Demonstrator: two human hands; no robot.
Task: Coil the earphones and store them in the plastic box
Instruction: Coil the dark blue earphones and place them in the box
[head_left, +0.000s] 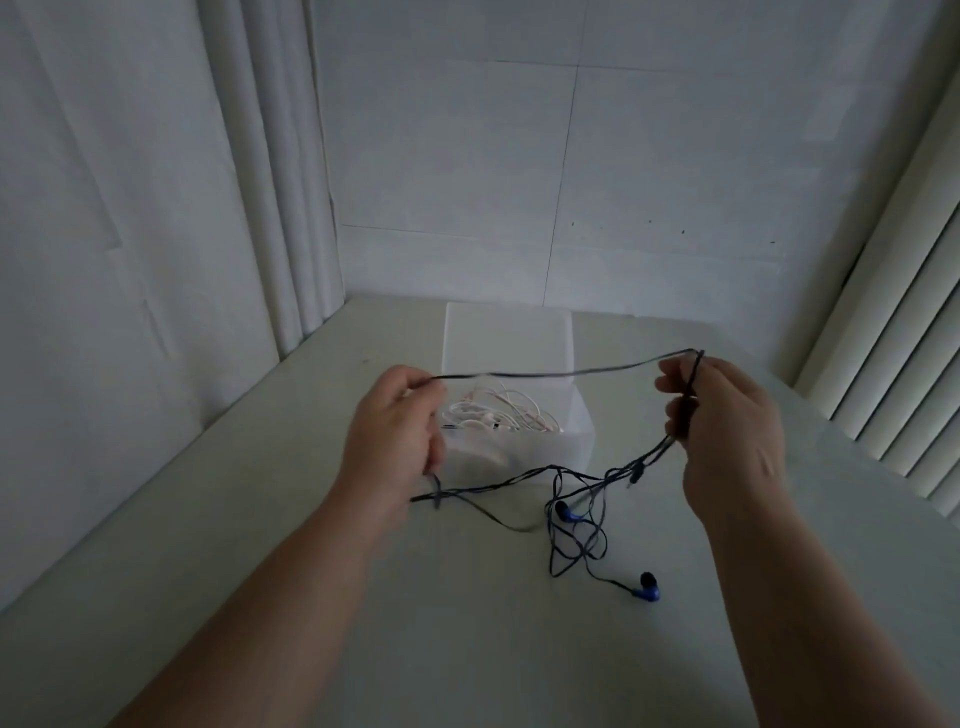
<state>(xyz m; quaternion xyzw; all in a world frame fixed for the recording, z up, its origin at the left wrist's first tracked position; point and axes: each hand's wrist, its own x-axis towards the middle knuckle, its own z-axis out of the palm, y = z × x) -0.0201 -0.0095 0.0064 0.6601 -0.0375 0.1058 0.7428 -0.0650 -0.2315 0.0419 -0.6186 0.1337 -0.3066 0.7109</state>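
Observation:
Dark-corded earphones (571, 371) with blue earbuds stretch between my hands above the table. My left hand (389, 436) pinches one part of the cord. My right hand (727, 431) grips a bunch of cord loops. The slack hangs down to the table, where it lies tangled with one blue earbud (647, 587) at the front and another (566, 512) in the tangle. Behind the taut cord stands the translucent plastic box (582, 441), holding coiled white earphones (493, 413).
The pale table (467, 649) runs back to a white wall. A white curtain (130, 260) hangs at the left, and slatted blinds (909, 389) stand at the right.

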